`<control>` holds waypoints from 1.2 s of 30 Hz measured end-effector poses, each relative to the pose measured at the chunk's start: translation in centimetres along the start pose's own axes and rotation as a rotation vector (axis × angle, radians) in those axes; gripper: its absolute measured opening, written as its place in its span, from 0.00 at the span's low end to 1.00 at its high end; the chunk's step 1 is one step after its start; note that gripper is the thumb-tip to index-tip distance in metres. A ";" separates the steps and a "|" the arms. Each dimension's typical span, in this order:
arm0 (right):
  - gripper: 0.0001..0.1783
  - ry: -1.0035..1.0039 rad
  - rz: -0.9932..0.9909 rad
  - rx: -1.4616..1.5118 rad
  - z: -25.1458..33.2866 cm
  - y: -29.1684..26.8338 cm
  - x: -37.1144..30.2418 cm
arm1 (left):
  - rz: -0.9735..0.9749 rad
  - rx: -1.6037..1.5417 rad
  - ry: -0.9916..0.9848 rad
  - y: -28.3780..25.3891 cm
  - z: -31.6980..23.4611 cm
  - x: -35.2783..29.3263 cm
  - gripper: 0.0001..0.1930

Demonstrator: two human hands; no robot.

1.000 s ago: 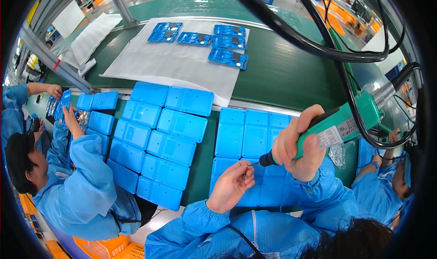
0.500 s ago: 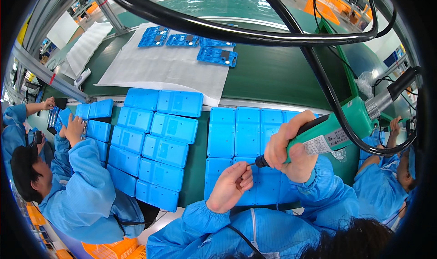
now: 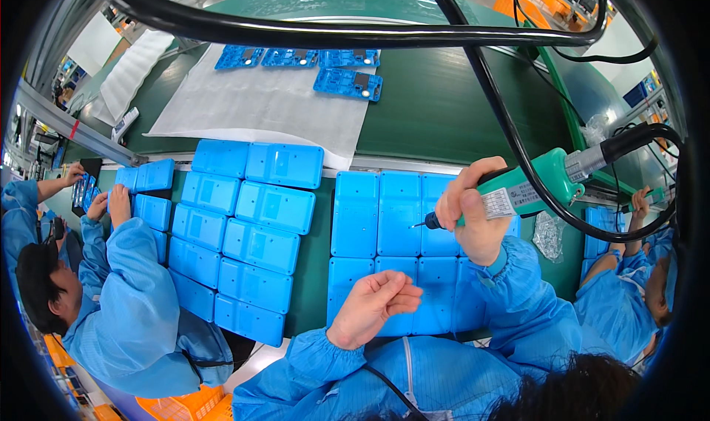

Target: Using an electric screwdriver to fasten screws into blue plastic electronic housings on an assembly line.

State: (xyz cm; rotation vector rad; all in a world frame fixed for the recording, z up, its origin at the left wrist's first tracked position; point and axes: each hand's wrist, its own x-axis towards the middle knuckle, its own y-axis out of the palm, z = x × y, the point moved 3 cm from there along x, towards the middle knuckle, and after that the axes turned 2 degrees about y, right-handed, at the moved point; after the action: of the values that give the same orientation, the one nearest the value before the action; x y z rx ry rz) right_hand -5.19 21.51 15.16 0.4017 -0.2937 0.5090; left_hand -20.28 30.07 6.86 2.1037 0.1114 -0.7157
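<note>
My right hand [image 3: 473, 215] is wrapped round a green and black electric screwdriver [image 3: 529, 188]. Its thin bit points left, above the blue plastic covers [image 3: 399, 218] laid in rows on the bench in front of me. Lower and to the left of the bit, my left hand [image 3: 376, 308] hovers over the near covers. Thumb and fingers there are drawn together, and whatever may be between them is too small to make out. The bit and my left hand are apart.
Another block of blue covers [image 3: 270, 206] lies to the left, by a co-worker [image 3: 126, 303] in blue. White foam sheet [image 3: 251, 110] beyond bears blue parts with circuitry [image 3: 347, 83]. A thick black cable [image 3: 510, 118] hangs across the view. A crumpled clear bag [image 3: 547, 236] lies right.
My left hand has come away from the screwdriver's bit, downward, its fingers loosening a little. The screwdriver in my right hand is more level and slightly higher at the tip.
</note>
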 end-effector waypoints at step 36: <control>0.17 0.105 -0.008 -0.075 -1.3 0.1 -0.3 | -0.149 0.752 0.489 1.9 -1.7 0.4 0.05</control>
State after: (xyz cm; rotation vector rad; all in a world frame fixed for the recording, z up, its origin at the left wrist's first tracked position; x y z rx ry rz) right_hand -5.31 22.04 13.94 0.3018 -0.2094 0.5080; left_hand -18.53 30.15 8.78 2.9920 0.3065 -0.3241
